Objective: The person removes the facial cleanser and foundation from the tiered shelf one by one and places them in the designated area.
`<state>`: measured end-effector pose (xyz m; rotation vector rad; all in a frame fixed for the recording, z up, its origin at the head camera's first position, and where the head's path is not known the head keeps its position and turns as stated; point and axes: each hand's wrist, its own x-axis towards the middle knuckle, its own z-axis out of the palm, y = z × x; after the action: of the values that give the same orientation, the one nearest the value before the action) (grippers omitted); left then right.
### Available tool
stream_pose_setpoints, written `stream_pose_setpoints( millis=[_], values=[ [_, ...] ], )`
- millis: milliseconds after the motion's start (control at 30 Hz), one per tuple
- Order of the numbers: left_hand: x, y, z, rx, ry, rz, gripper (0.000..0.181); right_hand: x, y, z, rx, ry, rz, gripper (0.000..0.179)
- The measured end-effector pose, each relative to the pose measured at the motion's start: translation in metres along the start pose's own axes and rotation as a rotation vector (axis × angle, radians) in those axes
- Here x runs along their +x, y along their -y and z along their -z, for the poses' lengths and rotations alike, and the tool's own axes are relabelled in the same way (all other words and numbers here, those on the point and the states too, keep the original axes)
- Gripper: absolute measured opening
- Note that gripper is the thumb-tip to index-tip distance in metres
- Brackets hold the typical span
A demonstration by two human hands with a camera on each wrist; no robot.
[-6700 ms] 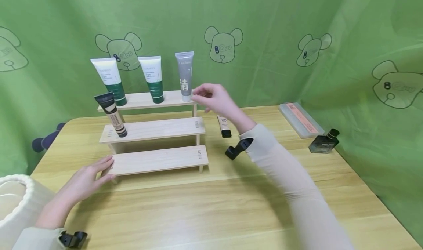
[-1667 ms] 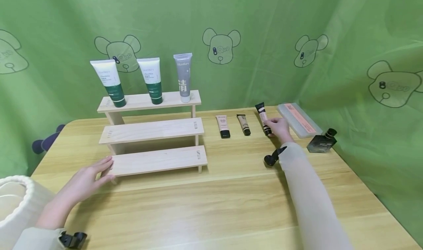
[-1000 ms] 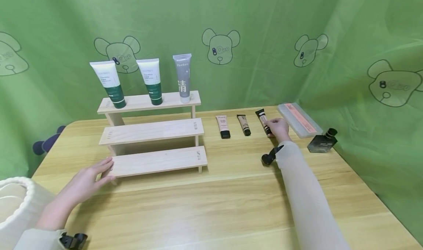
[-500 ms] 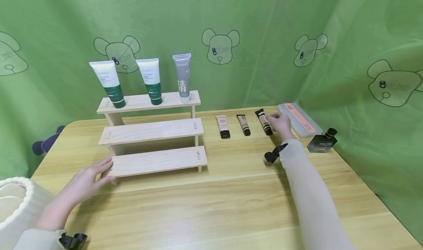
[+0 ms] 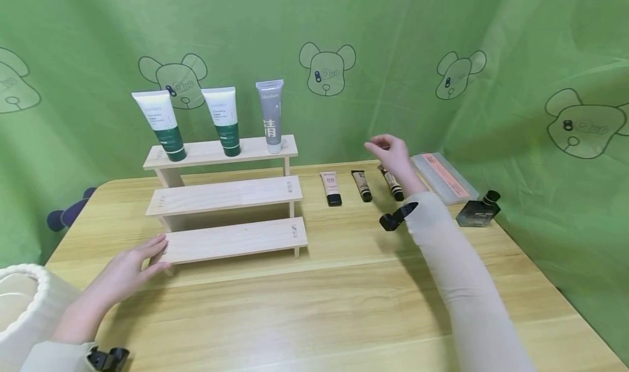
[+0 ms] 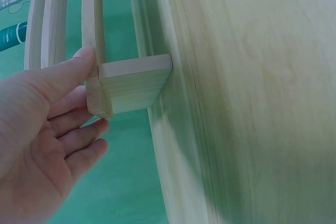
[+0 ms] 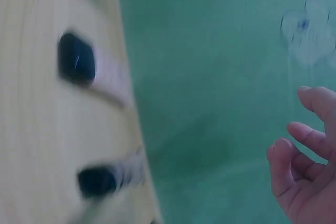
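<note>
At the left end of the tiered wooden shelf (image 5: 231,240), my left hand (image 5: 120,268) grips the lowest step. The left wrist view shows the thumb on its front edge and the fingers curled behind the corner. My right hand (image 5: 393,156) is raised and holds nothing, its fingers loosely bent in the right wrist view. Below it lies a black-and-beige tube (image 5: 395,188), its upper part hidden by the hand. To the left lie a smaller beige tube (image 5: 362,185) with a black cap and a pink BB cream tube (image 5: 331,188).
Two white-and-green tubes (image 5: 159,125) (image 5: 223,120) and a grey tube (image 5: 271,115) stand on the top step. A clear box (image 5: 444,178) and a dark perfume bottle (image 5: 479,211) lie at the right. A white ribbed container (image 5: 41,301) stands front left.
The black-and-beige tube has gone from the middle step to the table. My right hand has let go of it and risen up and left. My left hand has stayed put.
</note>
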<state>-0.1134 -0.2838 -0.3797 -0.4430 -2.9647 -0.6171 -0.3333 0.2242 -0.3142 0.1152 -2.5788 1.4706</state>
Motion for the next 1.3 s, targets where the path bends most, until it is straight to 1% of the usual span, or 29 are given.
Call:
stream_pose_setpoints(
  millis=[100, 233, 400, 600, 733, 967, 1133, 1300],
  values=[
    [0.0, 0.0, 0.0, 0.0, -0.001, -0.001, 0.054, -0.001, 0.02, -0.011, 0.04, 0.037, 0.053, 0.047],
    [-0.001, 0.001, -0.001, 0.0, -0.008, -0.004, 0.054, -0.002, 0.045, -0.028, 0.039, 0.091, 0.114, 0.046],
    [-0.001, 0.001, -0.001, -0.005, -0.015, -0.007, 0.054, -0.004, 0.074, -0.051, 0.044, 0.152, 0.155, 0.044],
    [-0.001, 0.001, -0.001, -0.006, -0.001, -0.002, 0.055, -0.003, 0.098, -0.077, 0.077, 0.234, 0.209, 0.041],
    [-0.001, 0.001, -0.001, -0.008, -0.007, -0.007, 0.055, -0.005, 0.112, -0.091, 0.114, 0.273, 0.231, 0.041],
    [0.0, 0.002, -0.002, -0.013, -0.027, -0.026, 0.054, -0.007, 0.13, -0.106, 0.174, 0.303, 0.235, 0.043],
    [0.0, 0.002, -0.001, -0.012, -0.032, -0.034, 0.054, -0.007, 0.134, -0.112, 0.217, 0.312, 0.207, 0.04],
    [0.0, 0.001, 0.0, -0.012, -0.037, -0.041, 0.053, -0.005, 0.135, -0.115, 0.255, 0.301, 0.195, 0.035]
  ],
)
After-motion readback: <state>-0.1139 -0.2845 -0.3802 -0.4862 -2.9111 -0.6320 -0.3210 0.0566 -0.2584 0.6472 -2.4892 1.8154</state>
